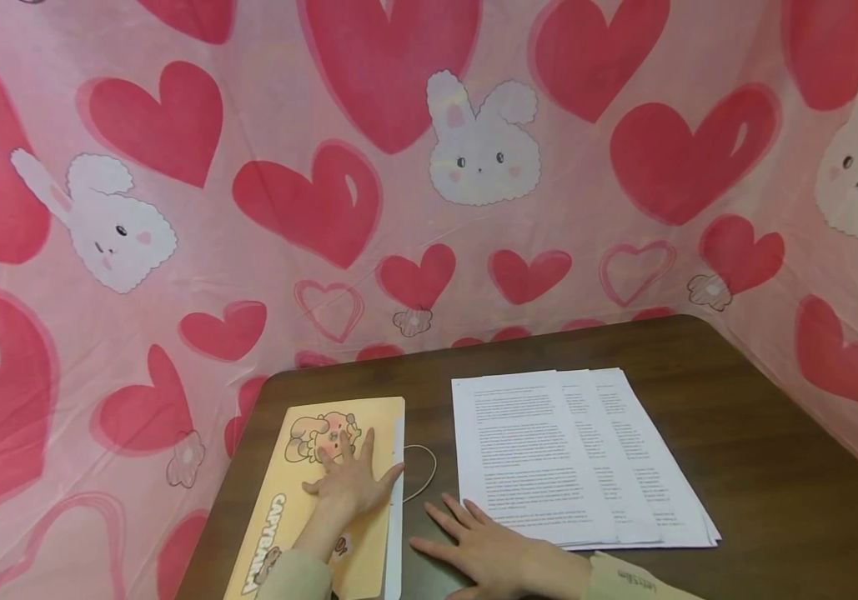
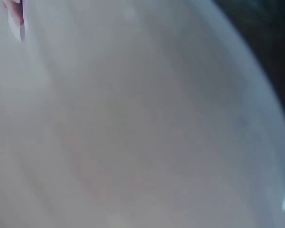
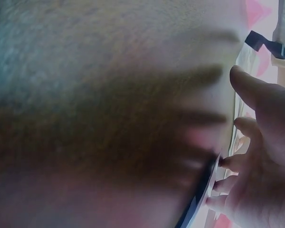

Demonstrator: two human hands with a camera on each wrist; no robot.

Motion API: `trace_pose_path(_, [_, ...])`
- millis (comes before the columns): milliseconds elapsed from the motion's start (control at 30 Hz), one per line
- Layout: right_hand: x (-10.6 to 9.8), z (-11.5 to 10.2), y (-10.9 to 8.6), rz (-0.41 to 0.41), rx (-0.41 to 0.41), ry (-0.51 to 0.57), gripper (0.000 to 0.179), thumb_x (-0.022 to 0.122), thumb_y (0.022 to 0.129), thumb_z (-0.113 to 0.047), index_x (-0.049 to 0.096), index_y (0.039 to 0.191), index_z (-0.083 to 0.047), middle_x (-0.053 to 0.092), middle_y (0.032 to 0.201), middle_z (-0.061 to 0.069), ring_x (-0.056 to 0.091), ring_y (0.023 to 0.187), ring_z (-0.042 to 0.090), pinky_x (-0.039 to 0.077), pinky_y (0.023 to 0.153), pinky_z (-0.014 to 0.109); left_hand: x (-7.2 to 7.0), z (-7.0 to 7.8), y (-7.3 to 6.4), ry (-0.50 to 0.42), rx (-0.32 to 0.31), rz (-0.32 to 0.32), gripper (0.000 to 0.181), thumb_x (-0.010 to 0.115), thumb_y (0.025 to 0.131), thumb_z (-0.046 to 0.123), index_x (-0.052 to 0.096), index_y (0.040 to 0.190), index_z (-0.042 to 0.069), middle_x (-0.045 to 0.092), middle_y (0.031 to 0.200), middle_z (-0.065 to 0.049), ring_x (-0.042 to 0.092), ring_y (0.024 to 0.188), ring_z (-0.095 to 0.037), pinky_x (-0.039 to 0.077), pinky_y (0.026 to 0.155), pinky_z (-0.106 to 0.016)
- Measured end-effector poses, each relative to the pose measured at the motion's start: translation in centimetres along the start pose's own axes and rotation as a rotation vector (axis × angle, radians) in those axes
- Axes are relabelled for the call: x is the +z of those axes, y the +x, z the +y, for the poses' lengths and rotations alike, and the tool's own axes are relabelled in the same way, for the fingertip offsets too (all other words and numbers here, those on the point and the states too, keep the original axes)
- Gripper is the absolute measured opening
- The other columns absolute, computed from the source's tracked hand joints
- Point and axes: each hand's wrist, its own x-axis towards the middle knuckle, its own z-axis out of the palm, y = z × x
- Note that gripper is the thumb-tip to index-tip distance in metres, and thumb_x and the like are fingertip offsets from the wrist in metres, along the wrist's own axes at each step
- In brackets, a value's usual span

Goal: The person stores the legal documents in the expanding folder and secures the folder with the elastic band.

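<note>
A yellow folder [image 1: 293,492] with a capybara drawing and lettering lies on the left of the table. My left hand [image 1: 348,479] rests on its cover, fingers spread, thumb at the right edge, where white paper [image 1: 395,533] peeks out. A thin loop of elastic cord [image 1: 435,467] sticks out beside it. My right hand [image 1: 492,546] is low over the wood, palm down with fingers apart, overlapping the lower left corner of a stack of printed sheets [image 1: 526,450]. The right wrist view shows these fingers [image 3: 256,92] straight against the tabletop. Pale blur fills most of the left wrist view.
The sheets are fanned slightly to the right on the dark wooden table [image 1: 766,433]. A pink curtain [image 1: 413,225] with hearts and rabbit faces hangs behind and along both sides of the table.
</note>
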Motion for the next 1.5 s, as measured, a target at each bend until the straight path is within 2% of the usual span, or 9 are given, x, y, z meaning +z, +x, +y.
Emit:
trace_pose_path(67, [0.0, 0.0, 0.0, -0.006, 0.0, -0.003, 0.074, 0.062, 0.104, -0.065, 0.04, 0.17, -0.039, 0.037, 0.177, 0.019, 0.039, 0.162, 0.049, 0.047, 0.125, 0.056, 0.1, -0.1, 0.0, 0.008, 0.003, 0.002, 0.109, 0.048, 0.091, 0.095, 0.037, 0.172, 0.024, 0.024, 0.178, -0.032, 0.02, 0.155, -0.077, 0.029, 0.098, -0.102])
trace_pose_path(133, [0.1, -0.1, 0.1, -0.009, -0.002, -0.011, 0.073, 0.063, 0.104, -0.064, 0.041, 0.169, -0.042, 0.037, 0.178, 0.019, 0.039, 0.162, 0.049, 0.047, 0.125, 0.056, -0.5, 0.3, -0.3, -0.007, 0.001, -0.007, 0.105, 0.053, 0.093, 0.089, 0.038, 0.172, 0.022, 0.023, 0.178, -0.033, 0.019, 0.155, -0.077, 0.029, 0.099, -0.102])
trace_pose_path(300, [0.2, -0.1, 0.2, -0.003, -0.006, -0.044, 0.072, 0.065, 0.102, -0.064, 0.043, 0.168, -0.044, 0.037, 0.177, 0.019, 0.04, 0.161, 0.049, 0.048, 0.123, 0.056, -0.9, 0.4, -0.4, -0.005, -0.003, -0.021, 0.099, 0.059, 0.096, 0.08, 0.039, 0.172, 0.021, 0.023, 0.178, -0.033, 0.02, 0.156, -0.076, 0.031, 0.099, -0.101])
trace_pose_path(600, [0.5, -0.4, 0.6, -0.032, 0.008, -0.046, 0.077, 0.064, 0.1, -0.069, 0.038, 0.169, -0.049, 0.036, 0.177, 0.02, 0.04, 0.161, 0.051, 0.047, 0.125, 0.057, -1.0, 0.3, -0.5, 0.004, -0.003, -0.021, 0.097, 0.058, 0.098, 0.079, 0.038, 0.172, 0.02, 0.023, 0.178, -0.033, 0.02, 0.156, -0.076, 0.031, 0.1, -0.101])
trace_pose_path(800, [0.7, -0.6, 0.9, -0.037, 0.005, -0.101, 0.077, 0.067, 0.097, -0.068, 0.037, 0.168, -0.053, 0.037, 0.177, 0.019, 0.041, 0.16, 0.05, 0.048, 0.124, 0.056, -1.1, 0.3, -0.6, 0.004, 0.013, -0.025, 0.089, 0.056, 0.102, 0.072, 0.039, 0.171, 0.019, 0.024, 0.178, -0.034, 0.02, 0.155, -0.078, 0.032, 0.098, -0.101])
trace_pose_path(967, [0.8, -0.7, 1.2, -0.064, 0.01, -0.086, 0.079, 0.069, 0.097, -0.066, 0.036, 0.168, -0.054, 0.034, 0.179, 0.017, 0.04, 0.16, 0.051, 0.047, 0.124, 0.059, -1.0, 0.3, -0.7, 0.004, 0.022, -0.024, 0.083, 0.053, 0.106, 0.067, 0.037, 0.172, 0.02, 0.022, 0.178, -0.033, 0.018, 0.155, -0.078, 0.031, 0.098, -0.101])
trace_pose_path(1100, [0.8, -0.8, 1.3, -0.094, 0.016, -0.055, 0.076, 0.065, 0.1, -0.067, 0.034, 0.169, -0.054, 0.028, 0.182, 0.014, 0.036, 0.162, 0.052, 0.044, 0.125, 0.063, -1.0, 0.3, -0.8, -0.003, 0.031, -0.013, 0.081, 0.052, 0.107, 0.065, 0.038, 0.172, 0.018, 0.023, 0.178, -0.033, 0.02, 0.154, -0.078, 0.032, 0.098, -0.101])
trace_pose_path(1267, [0.9, -0.9, 1.3, -0.083, 0.016, -0.083, 0.077, 0.066, 0.1, -0.068, 0.033, 0.169, -0.054, 0.027, 0.182, 0.013, 0.036, 0.163, 0.051, 0.043, 0.126, 0.062, -1.2, 0.3, -0.9, -0.006, 0.043, 0.0, 0.08, 0.053, 0.107, 0.063, 0.04, 0.17, 0.015, 0.025, 0.177, -0.034, 0.023, 0.152, -0.079, 0.034, 0.097, -0.101])
trace_pose_path(1500, [0.9, -1.0, 1.3, -0.064, 0.006, -0.111, 0.076, 0.064, 0.1, -0.068, 0.034, 0.168, -0.055, 0.029, 0.181, 0.014, 0.038, 0.162, 0.05, 0.044, 0.126, 0.06, -1.0, 0.4, -0.5, -0.002, 0.06, 0.052, 0.08, 0.059, 0.103, 0.058, 0.047, 0.164, 0.007, 0.037, 0.171, -0.037, 0.034, 0.145, -0.081, 0.041, 0.096, -0.097])
